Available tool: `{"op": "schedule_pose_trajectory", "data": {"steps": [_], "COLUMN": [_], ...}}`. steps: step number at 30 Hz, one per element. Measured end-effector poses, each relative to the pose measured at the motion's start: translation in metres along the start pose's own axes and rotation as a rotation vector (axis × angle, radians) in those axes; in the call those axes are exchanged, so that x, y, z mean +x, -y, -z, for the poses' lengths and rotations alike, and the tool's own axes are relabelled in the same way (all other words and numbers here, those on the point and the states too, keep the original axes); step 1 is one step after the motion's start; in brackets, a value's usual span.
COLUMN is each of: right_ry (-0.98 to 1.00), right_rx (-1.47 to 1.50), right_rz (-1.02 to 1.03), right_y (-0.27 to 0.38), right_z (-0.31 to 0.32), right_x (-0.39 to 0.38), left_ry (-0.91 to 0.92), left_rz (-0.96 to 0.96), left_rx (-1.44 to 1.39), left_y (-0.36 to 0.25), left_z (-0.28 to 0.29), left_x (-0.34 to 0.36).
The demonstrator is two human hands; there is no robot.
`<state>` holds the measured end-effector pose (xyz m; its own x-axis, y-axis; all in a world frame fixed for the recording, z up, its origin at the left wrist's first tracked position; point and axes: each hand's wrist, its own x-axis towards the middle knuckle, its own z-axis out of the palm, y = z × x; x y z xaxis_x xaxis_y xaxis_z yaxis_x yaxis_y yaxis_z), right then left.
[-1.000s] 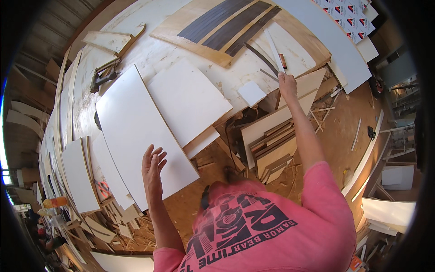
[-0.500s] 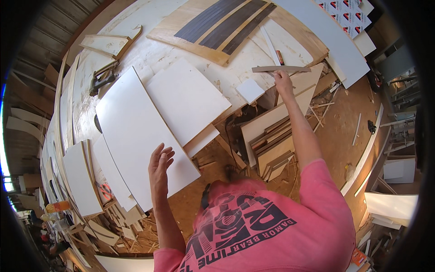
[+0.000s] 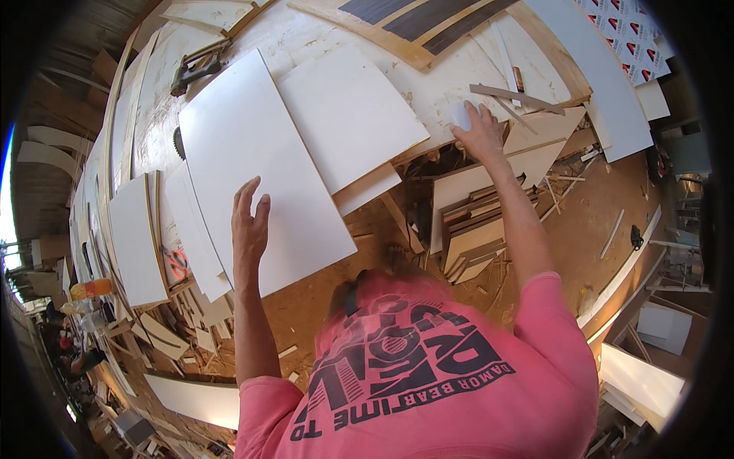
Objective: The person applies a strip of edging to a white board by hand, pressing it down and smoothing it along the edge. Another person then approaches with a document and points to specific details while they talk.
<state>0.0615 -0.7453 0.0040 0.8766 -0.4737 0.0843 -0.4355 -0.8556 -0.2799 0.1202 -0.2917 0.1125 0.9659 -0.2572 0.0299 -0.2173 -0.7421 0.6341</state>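
My left hand (image 3: 249,218) hovers over a large white panel (image 3: 298,229), its fingers apart and slightly curled. My right hand (image 3: 482,134) grips a small white square piece (image 3: 460,113) at the worktable's front edge. Just beyond it lie thin brown strips (image 3: 501,93), a long pale strip (image 3: 505,53) and a small orange tube (image 3: 518,86). A second white panel (image 3: 352,115) lies between my hands, partly under the large one.
A clamp-like dark tool (image 3: 195,73) and saw blade (image 3: 178,141) sit left on the worktable (image 3: 420,92). A board with dark bands (image 3: 397,23) lies at the back. Stacked offcuts (image 3: 478,237) stand below on the littered brown floor (image 3: 573,268). An orange bottle (image 3: 90,289) is far left.
My right hand has left the brown strips, now lying at a new angle, and moved onto the white square. My left hand shifted up the large panel. The view has shifted.
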Motion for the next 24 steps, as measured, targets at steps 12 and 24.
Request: {"op": "schedule_pose_trajectory", "data": {"steps": [12,24], "right_ry": [0.163,-0.328], "right_rx": [1.341,1.307], "right_rz": [-0.483,-0.55], "right_y": [0.138,0.301], "right_z": [0.029,-0.03], "right_x": [-0.243,-0.309], "left_ry": [0.141,0.178], "left_rz": [-0.361,-0.702], "left_rx": [0.532,0.468], "left_y": [0.129,0.171], "left_z": [0.038,0.039], "left_x": [0.032,0.05]}}
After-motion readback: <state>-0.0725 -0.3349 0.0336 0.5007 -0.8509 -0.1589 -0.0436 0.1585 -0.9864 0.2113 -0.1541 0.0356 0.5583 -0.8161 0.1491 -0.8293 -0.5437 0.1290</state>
